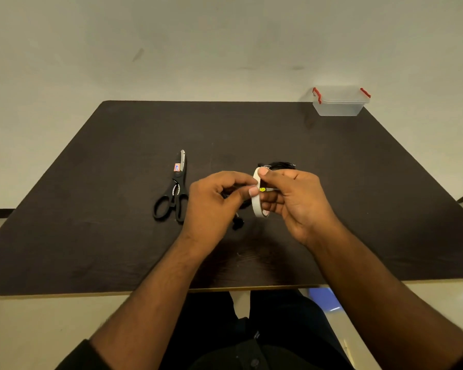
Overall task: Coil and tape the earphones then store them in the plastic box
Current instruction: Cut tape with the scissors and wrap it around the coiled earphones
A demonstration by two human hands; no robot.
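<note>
The right hand grips the white tape roll upright, thumb on top. The left hand, fingers curled, pinches at the roll's edge above the table.

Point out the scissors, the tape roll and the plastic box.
scissors (174, 192), head view, on the pivot above the handles
tape roll (256, 206), head view, on its white outer band
plastic box (340, 106), head view, on its clear front wall

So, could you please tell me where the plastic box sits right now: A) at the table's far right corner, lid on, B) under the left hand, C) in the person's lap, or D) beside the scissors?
A: the plastic box with red latches stands closed at the table's far right corner.
</note>
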